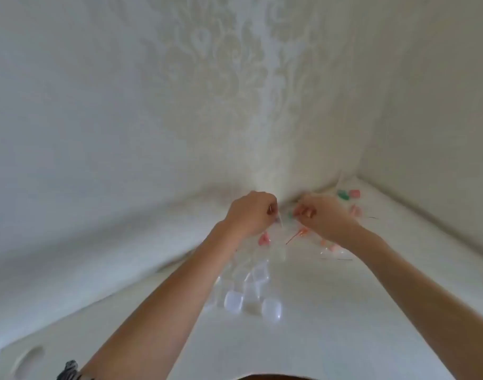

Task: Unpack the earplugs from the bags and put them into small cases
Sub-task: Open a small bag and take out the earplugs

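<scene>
Clear plastic: a small bag (285, 215) is raised between the two hands near the far corner of the white table (330, 311); blur hides its edges, and only a green speck shows inside it.
Left hand: the left hand (250, 215) has its fingers curled, pinching the bag's left edge.
Right hand: the right hand (323, 216) is curled the same way, pinching the bag's right side.
Earplugs: pink and green earplugs (347, 194) lie at the back right of the table; more pink ones (263, 239) sit just under the hands, partly hidden by the wrists. Thin cords (293, 237) show near them, too smeared to trace.
Cases: a cluster of small clear cases (251, 294) lies on the table between the forearms, nearer the person; open or closed I cannot tell.
Hard to see: the left arm covers part of the cluster.
Writing: none can be read through the blur.
Wall: patterned pale wallpaper (234, 78) stands behind.
</scene>
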`<state>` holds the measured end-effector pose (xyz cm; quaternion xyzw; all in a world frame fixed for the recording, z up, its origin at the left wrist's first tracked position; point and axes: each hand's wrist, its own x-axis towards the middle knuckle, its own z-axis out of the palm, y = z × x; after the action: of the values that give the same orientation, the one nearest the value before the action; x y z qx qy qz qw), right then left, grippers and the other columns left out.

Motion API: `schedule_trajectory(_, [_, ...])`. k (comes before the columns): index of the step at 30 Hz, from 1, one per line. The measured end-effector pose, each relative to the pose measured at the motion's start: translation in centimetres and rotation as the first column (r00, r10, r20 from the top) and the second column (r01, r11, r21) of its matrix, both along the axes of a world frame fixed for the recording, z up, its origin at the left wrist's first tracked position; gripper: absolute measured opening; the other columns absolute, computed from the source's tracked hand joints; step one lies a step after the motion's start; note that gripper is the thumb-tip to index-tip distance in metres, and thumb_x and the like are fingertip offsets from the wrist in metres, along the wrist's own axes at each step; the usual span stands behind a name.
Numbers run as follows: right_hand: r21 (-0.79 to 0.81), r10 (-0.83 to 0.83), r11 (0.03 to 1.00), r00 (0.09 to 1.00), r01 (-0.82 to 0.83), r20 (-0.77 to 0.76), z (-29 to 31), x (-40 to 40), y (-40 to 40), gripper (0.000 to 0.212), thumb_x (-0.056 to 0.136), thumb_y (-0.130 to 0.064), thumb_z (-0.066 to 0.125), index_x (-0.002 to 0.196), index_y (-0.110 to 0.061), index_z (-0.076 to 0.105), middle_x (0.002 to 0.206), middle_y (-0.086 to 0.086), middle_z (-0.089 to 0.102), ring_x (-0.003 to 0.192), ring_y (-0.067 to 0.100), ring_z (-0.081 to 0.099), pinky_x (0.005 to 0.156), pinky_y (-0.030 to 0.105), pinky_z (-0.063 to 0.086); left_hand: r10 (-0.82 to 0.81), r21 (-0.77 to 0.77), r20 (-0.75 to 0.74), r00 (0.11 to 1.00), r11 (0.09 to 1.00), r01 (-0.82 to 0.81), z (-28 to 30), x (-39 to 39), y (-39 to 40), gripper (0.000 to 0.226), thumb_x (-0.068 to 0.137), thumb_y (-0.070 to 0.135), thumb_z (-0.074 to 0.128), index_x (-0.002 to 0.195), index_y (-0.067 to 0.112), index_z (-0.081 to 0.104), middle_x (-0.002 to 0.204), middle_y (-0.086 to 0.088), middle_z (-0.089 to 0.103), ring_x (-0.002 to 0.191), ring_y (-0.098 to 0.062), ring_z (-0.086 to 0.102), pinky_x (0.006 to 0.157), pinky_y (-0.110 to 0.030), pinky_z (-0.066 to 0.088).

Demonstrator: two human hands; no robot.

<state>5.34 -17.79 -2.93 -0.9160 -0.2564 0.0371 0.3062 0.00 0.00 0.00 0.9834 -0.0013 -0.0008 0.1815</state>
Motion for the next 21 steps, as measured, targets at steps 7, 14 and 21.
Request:
schedule_trajectory(7, [-0.069,-0.011,0.997,0.994,0.019,0.113,-9.4,0.8,-0.2,0.036,0.084,-0.004,0.052,0.109,-0.025,0.066,0.108,-0.003,0.062,0.109,0.017,0.051,0.085,0.023,0.038,-0.062,0.021,0.090,0.994,0.998,0.060,-9.7,1.6,-0.4,0.021,0.088,0.016,0.052,0.101,0.024,0.066,0.106,0.002,0.067,0.101,-0.019,0.061,0.080,-0.029,0.047])
schedule_trajectory(14, [-0.278,-0.022,0.947,0.893,0.163,0.449,-12.0,-0.8,0.6,0.030,0.090,-0.022,0.051,0.114,-0.033,0.063,0.124,-0.012,0.059,0.120,0.016,0.043,0.090,0.032,0.022,-0.127,0.117,0.283,0.951,0.988,0.097,-12.0,-0.5,-0.6,0.027,0.091,0.017,0.048,0.112,0.023,0.063,0.118,-0.001,0.064,0.112,-0.023,0.056,0.081,-0.029,0.042])
schedule_trajectory(21, [0.118,-0.293,0.956,0.839,0.269,0.458,-10.5,-5.9,0.2,0.016,0.091,-0.023,0.059,0.097,-0.021,0.074,0.103,0.004,0.070,0.107,0.030,0.053,0.091,0.042,0.037,-0.021,-0.050,0.412,0.911,0.998,0.046,-12.4,-8.3,-0.9,0.022,0.089,0.021,0.054,0.108,0.020,0.063,0.112,0.004,0.065,0.106,-0.019,0.059,0.082,-0.032,0.049])
